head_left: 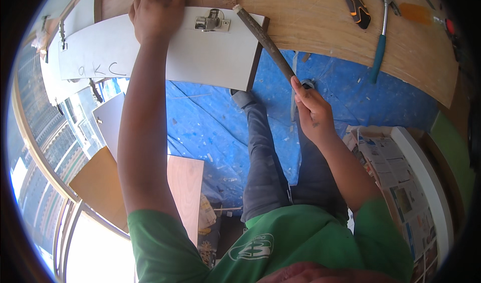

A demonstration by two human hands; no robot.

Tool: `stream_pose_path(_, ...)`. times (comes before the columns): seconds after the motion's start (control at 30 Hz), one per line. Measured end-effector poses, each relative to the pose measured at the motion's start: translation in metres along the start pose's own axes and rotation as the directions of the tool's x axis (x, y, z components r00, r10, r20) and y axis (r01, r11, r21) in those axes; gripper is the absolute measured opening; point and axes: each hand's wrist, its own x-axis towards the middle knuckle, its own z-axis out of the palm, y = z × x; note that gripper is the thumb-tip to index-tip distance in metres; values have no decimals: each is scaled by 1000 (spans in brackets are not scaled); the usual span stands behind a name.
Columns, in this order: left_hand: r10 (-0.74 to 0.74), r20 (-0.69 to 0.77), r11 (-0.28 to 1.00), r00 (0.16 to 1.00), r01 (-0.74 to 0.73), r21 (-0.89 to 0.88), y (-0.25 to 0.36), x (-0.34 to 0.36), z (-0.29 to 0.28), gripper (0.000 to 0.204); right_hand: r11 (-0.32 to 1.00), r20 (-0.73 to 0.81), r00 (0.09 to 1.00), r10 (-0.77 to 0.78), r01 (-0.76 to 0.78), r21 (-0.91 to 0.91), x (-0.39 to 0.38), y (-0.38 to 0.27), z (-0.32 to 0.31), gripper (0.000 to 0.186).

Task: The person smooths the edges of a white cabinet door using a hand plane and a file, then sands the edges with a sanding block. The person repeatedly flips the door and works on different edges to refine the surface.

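Green short-sleeved shirt (pixel 290 233), foreground. Left hand (pixel 157 15), fingers slightly spread, lies across the upper edge of a flat white dark-edged panel (pixel 215 57), presumably stiff, with a silver metal hinge (pixel 212 21). Slender brown pale-tipped rod (pixel 265 42), angled across the panel's right end, probably light and rigid, best gripped at its near end, where the right hand (pixel 314 111) closes around it.

Wht on panel (pixel 215 52) w/ dk brn edge (pixel 257 57); grey-brn on stick (pixel 265 41); teal on hammer grip (pixel 380 57); wht-flecked blue on tarp (pixel 200 117).
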Motion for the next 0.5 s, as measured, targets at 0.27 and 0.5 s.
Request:
stream_pose_path(0.27, 4, -5, 1000, 1000, -4, -2, 5, 3, -1, 69, 1000, -42, 999, 14, -15, -22, 56, -7, 10, 62)
stream_pose_path(0.5, 2, 2, 1000, 1000, -2, 2, 3, 0, -3, 68, 1000, 15, 1000, 6, -6, -31, -6, -5, -5, 59)
